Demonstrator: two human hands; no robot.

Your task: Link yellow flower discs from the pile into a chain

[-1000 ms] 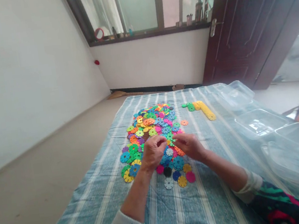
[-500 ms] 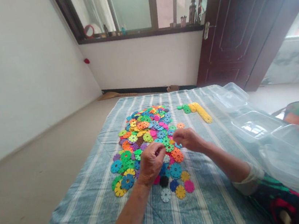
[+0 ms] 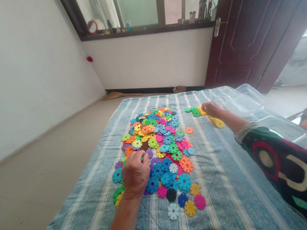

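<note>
On the cloth lies a big heap of colourful notched plastic discs (image 3: 153, 142), the interlocking snowflake kind. My left hand (image 3: 135, 170) is closed in a fist over the left part of this heap. Whatever its fingers may hold is hidden from view. Farther off to the right, my right hand (image 3: 212, 109) reaches a row of joined yellow discs (image 3: 218, 123), its fingers closed at the row's bend. A few green discs (image 3: 195, 112) continue the row to the left. Loose discs, such as a pale one (image 3: 173, 211) and a black one (image 3: 171, 194), lie at the near edge.
A blue-striped cloth (image 3: 93, 213) covers the surface. Clear plastic containers (image 3: 249, 98) stand along its right side, partly behind my right sleeve. Beyond are a white wall, a window sill (image 3: 145, 31) with small items, and a dark red door (image 3: 247, 31).
My right hand has moved from the heap forward and right to the yellow discs. My left hand has drawn back to the left and curled, uncovering blue discs in the middle.
</note>
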